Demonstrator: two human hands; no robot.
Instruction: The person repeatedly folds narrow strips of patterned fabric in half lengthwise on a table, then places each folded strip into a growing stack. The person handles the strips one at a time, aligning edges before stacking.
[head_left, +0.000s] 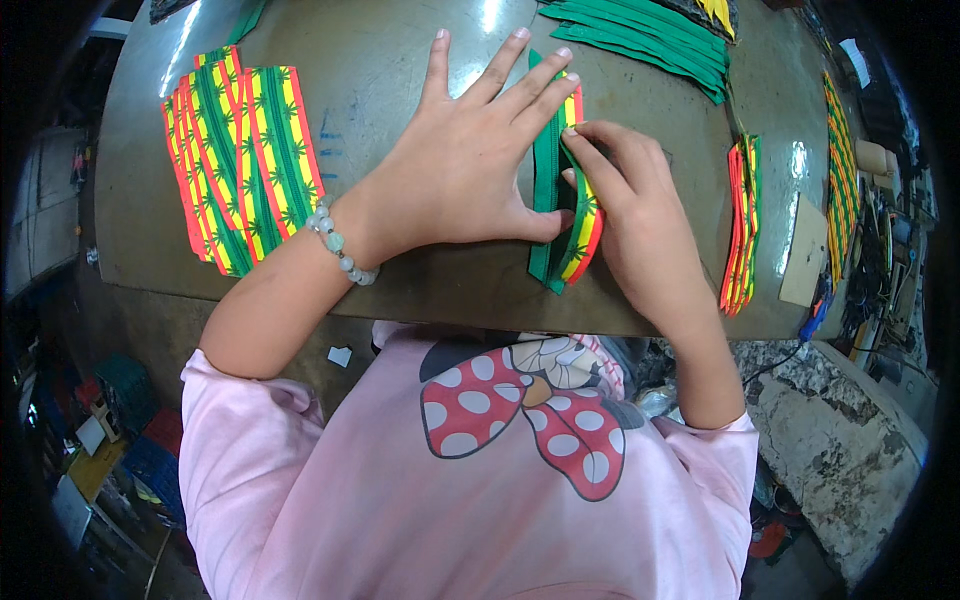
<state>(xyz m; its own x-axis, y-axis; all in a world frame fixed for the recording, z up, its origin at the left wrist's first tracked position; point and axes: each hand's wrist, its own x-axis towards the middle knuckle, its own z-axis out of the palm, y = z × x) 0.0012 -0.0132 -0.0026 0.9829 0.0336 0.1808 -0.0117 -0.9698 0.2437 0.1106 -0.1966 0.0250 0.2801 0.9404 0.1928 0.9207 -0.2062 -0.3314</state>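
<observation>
A green zipper tape lies upright in the picture on the table before me. Along its right side runs a strip printed with leaves in red, yellow and green, its middle bowed away from the tape. My left hand is spread over the tape, fingertips near its top and thumb on its lower part. My right hand pinches the edge of the printed strip between thumb and fingers. Left of my hands, several printed strips with green zippers overlap in a pile.
Several green zipper tapes lie fanned at the far side of the table. A stack of folded printed strips is at the right, with a beige card, a blue-handled tool and more printed strips beyond.
</observation>
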